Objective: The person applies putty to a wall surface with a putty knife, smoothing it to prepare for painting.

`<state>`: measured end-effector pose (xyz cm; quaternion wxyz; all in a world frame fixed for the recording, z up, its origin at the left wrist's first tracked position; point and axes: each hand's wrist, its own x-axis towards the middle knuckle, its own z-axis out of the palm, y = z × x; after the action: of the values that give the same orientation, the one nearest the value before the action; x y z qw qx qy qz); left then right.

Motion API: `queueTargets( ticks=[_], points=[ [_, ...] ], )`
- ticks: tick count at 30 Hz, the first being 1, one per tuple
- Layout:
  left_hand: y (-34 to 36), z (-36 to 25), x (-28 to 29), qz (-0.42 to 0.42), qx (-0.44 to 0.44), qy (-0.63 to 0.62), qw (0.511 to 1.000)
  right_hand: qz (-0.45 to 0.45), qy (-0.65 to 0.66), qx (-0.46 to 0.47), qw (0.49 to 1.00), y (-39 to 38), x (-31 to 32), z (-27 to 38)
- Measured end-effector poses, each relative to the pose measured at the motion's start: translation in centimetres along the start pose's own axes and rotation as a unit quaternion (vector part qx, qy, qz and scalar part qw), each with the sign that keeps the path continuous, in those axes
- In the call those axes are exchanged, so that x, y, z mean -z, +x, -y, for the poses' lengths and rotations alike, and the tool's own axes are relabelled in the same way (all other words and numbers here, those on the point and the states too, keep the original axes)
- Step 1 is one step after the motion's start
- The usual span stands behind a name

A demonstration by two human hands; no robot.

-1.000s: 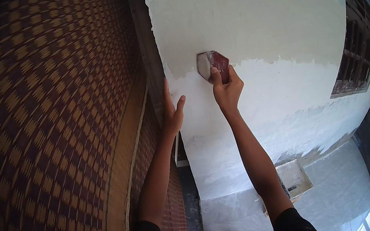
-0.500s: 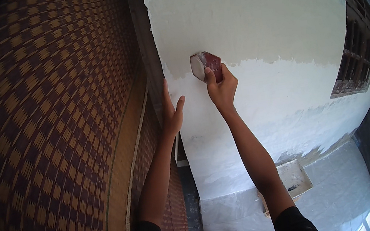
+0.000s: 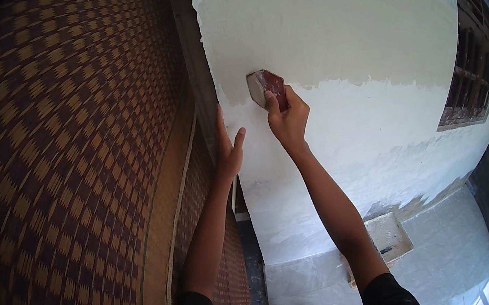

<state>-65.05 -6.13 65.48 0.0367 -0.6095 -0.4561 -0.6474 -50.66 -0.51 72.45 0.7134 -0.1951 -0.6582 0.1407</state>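
Observation:
In my right hand [image 3: 289, 119] is a dark red putty scraper [image 3: 275, 90], gripped with the thumb on its near face. Pale putty covers its left part, and the blade lies against or very close to the wall [image 3: 314, 26]. White coating covers the wall's lower part, with a ragged upper border beneath a greyer, beige area. My left hand [image 3: 229, 145] rests at the wall's left edge, fingers stretched upward along it and thumb spread out to the right. Nothing shows in that hand.
A woven brown and maroon mat [image 3: 76, 143] hangs close on the left. Down at the right, a pale tray [image 3: 394, 233] with a dark item inside stands on a grey sheet [image 3: 453, 236] over the floor. A barred window [image 3: 467, 61] is set in the wall at the right.
My right hand and the scraper have shifted slightly left along the wall, toward its edge. My left hand stays at the edge, almost unmoved.

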Motion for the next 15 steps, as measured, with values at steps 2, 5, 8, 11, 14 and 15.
queueTargets(
  ticks=[2,5,8,11,14,15],
  points=[
    [-0.1,-0.1,-0.1,0.000,0.003,-0.013,1.000,-0.022,-0.005,-0.010,1.000,0.3,0.6,-0.4],
    [-0.1,0.0,0.1,-0.001,0.004,0.009,1.000,-0.048,0.026,-0.034,0.998,0.1,0.3,-0.4],
    [0.0,0.0,-0.3,0.002,-0.003,0.010,1.000,0.022,0.068,-0.010,0.997,-0.1,-0.8,0.2],
    [-0.1,0.3,-0.3,-0.001,-0.002,-0.023,1.000,0.012,0.035,0.022,0.999,0.3,-2.1,0.2],
    [0.0,0.3,0.8,-0.002,0.005,-0.033,0.999,-0.020,0.011,-0.040,0.999,1.0,-0.5,0.1],
    [0.1,0.3,0.5,0.007,0.002,-0.020,1.000,-0.045,0.046,-0.074,0.995,1.1,0.4,-0.2]
  ],
)
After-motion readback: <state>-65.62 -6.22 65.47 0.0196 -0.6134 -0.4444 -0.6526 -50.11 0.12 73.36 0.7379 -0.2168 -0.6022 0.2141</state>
